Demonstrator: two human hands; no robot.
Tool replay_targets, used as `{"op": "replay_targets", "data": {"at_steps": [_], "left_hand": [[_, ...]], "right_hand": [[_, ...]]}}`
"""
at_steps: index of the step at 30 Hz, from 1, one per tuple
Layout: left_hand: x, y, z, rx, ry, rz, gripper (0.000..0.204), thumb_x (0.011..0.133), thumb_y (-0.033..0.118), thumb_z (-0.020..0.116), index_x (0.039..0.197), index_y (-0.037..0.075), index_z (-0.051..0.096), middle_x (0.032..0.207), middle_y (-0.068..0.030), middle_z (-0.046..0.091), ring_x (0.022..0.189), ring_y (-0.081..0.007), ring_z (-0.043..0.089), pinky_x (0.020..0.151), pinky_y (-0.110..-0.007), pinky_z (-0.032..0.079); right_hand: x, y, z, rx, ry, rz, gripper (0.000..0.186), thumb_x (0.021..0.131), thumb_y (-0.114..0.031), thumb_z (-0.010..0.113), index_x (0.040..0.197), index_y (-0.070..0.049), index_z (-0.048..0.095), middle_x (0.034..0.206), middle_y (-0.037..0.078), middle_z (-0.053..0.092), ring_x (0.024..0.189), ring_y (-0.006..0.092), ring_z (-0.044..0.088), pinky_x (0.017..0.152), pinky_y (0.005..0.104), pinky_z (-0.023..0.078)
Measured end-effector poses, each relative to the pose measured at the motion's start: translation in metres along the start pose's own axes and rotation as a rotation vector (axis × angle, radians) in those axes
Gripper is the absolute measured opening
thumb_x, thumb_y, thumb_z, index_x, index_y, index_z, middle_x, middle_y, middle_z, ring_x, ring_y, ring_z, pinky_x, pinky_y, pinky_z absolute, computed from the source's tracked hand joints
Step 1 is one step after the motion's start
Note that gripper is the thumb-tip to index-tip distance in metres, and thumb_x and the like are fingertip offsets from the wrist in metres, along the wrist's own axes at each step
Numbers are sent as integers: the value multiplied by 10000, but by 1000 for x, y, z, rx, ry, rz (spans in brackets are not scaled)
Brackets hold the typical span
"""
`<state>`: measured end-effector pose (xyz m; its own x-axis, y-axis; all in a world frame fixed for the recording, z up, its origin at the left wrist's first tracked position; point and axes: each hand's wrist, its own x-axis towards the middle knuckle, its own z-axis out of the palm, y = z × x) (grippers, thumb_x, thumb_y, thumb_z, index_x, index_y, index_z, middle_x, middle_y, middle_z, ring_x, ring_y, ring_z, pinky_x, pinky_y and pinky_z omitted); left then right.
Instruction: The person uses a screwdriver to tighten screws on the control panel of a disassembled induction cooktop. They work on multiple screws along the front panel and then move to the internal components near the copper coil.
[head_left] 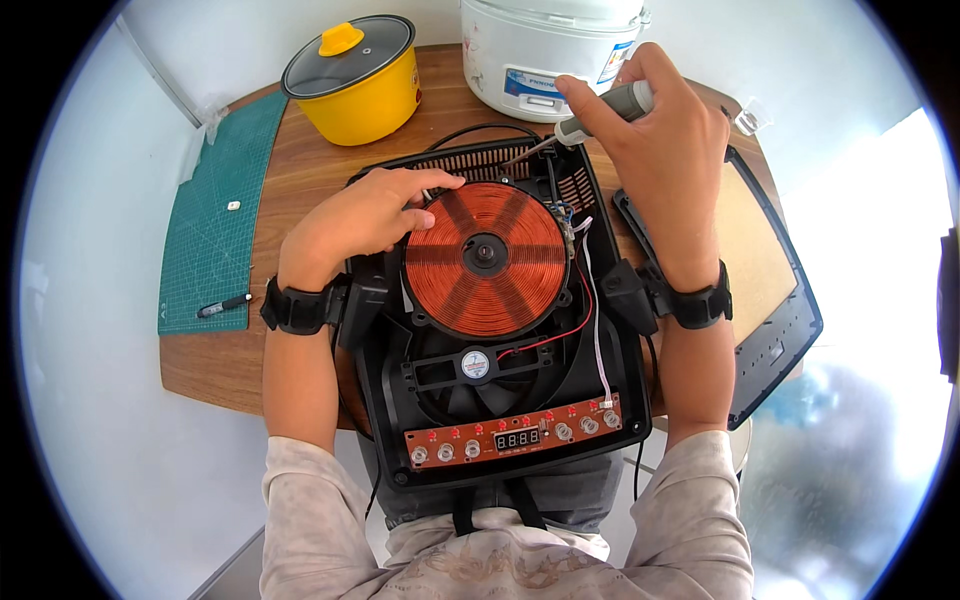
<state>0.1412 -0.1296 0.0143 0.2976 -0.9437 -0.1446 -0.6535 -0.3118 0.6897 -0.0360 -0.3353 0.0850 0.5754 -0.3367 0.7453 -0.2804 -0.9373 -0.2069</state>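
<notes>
In front of me lies an opened induction cooktop, its black housing (625,400) showing the parts inside. A round copper coil (485,300) sits in its upper half. My left hand (375,212) lies at the coil's upper left edge, index finger stretched over the rim and thumb apart from it, touching the coil. My right hand (665,125) grips a screwdriver (625,102) by its grey handle. The slanted shaft points down and left to the coil's back edge, near a small screw; whether the tip touches it I cannot tell.
Below the coil are a fan (480,400) and an orange-brown control board (470,442), linked by thin wires. The detached top panel (760,250) lies at right. A yellow pot (365,105) and white rice cooker (490,50) stand behind. A green cutting mat (215,220) holds a marker (222,306).
</notes>
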Motion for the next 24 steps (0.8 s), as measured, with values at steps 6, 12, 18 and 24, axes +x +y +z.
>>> {"op": "replay_targets", "data": {"at_steps": [6,12,18,24], "left_hand": [[1,-1,0,-12,-8,-10,509,974,48,622,1462,187,571,982,-78,613,686,-144,582,566,-295,539],[0,2,0,5,1,-33,509,979,64,625,1464,207,574,1011,-78,614,714,-143,595,578,-291,546],[0,4,-1,11,-3,-46,513,976,65,628,1466,207,573,1008,-78,614,730,-142,600,583,-289,546],[0,5,0,10,1,-40,516,978,66,627,1470,211,570,1005,-77,614,725,-141,595,581,-290,544]], "right_hand": [[-3,-1,4,-26,82,-51,449,822,-435,853,781,-64,603,549,22,567,474,179,527,503,303,431],[-3,-5,0,49,60,14,390,850,-425,837,857,-64,690,575,17,603,486,137,544,527,281,435],[4,9,-5,272,-246,128,419,875,-468,816,904,-64,708,616,-24,590,513,64,476,507,262,403],[5,16,-11,405,-321,108,345,922,-386,783,995,-70,667,693,-25,621,542,32,466,454,215,355]]}}
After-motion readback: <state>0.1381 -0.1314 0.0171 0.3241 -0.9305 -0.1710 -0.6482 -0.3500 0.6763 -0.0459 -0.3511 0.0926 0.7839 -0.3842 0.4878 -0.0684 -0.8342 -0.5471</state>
